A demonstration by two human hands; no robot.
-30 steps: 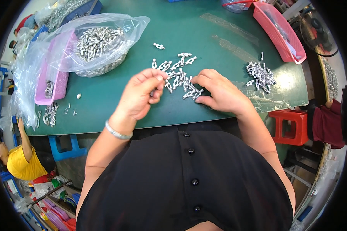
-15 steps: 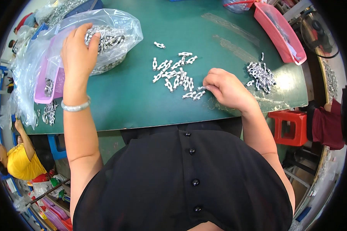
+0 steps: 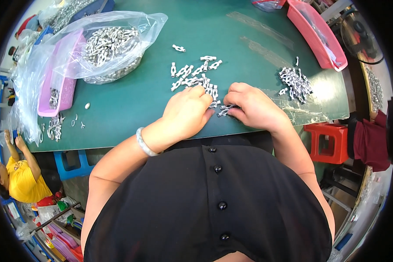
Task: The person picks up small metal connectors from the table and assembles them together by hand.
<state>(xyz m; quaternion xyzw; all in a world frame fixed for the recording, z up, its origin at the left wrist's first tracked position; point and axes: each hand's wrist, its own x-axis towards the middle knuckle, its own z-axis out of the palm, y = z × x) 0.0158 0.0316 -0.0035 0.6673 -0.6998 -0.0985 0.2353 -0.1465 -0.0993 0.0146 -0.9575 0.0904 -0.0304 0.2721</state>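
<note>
My left hand (image 3: pixel 185 109) is closed over the near edge of a loose group of small silver metal fittings (image 3: pixel 190 81) on the green table. By its fingertips shows a fitting (image 3: pixel 215 104), apparently pinched. Close beside it, my right hand (image 3: pixel 255 107) pinches another silver metal fitting (image 3: pixel 225 110) between thumb and fingers. The hands nearly meet, and the fingers hide part of what they hold. At far left, a clear plastic bag (image 3: pixel 155 24) lies open, full of similar fittings (image 3: pixel 109 43). A denser pile of fittings (image 3: pixel 295 84) rests to the right.
A purple basket (image 3: pixel 67 94) stands partly under the bag, with loose bits (image 3: pixel 56 126) near it. At the right table edge is a pink basket (image 3: pixel 312 37). A red stool (image 3: pixel 323 142) and a blue stool (image 3: pixel 74 168) flank the table. Someone in yellow (image 3: pixel 28 181) sits at left.
My left hand has come from the plastic bag to the middle fittings beside my right hand. The bag's contents are now uncovered. My right hand stays in nearly the same place.
</note>
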